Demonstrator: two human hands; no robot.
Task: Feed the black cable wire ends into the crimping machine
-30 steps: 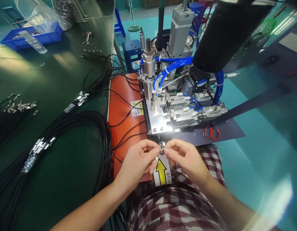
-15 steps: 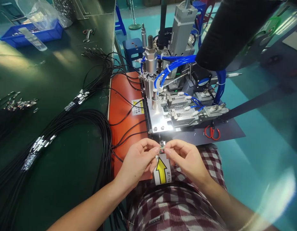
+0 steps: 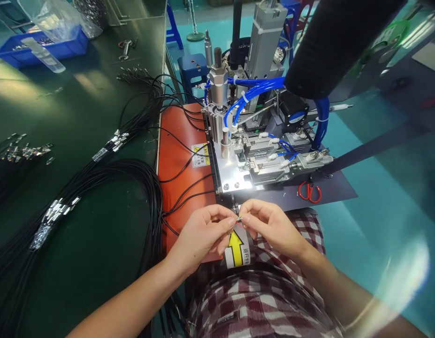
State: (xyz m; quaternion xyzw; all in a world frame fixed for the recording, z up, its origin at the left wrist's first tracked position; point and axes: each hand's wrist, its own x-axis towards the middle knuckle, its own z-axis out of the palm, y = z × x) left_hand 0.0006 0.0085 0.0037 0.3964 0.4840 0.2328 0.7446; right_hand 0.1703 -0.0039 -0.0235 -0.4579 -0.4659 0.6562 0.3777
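Note:
Fine coloured wires (image 3: 239, 219), greenish and red, bridge the small gap between my two hands at the front of the machine. The thumb and fingertips of my left hand (image 3: 205, 232) pinch one end of them. From the other side, my right hand (image 3: 270, 225) grips the wires between thumb and index finger. What lies inside each pinch is too small and covered to make out. Just below my fingers is a white label with a yellow arrow (image 3: 235, 246). Black cables (image 3: 191, 199) run across the orange plate (image 3: 180, 162) into the machine's left edge.
A metal machine (image 3: 234, 173) with blue air hoses (image 3: 261, 87) stands ahead. Red-handled scissors (image 3: 309, 192) lie to its right. Bundled black cables (image 3: 133, 169) cover part of the dark green table (image 3: 97, 253) at left. A blue bin (image 3: 71, 44) and wrenches (image 3: 125, 49) sit farther back.
My right hand's fingertips have shifted slightly up and over the wires, and a red wire now shows below the pinch. My left hand stays nearly in place. The whole view has shifted slightly.

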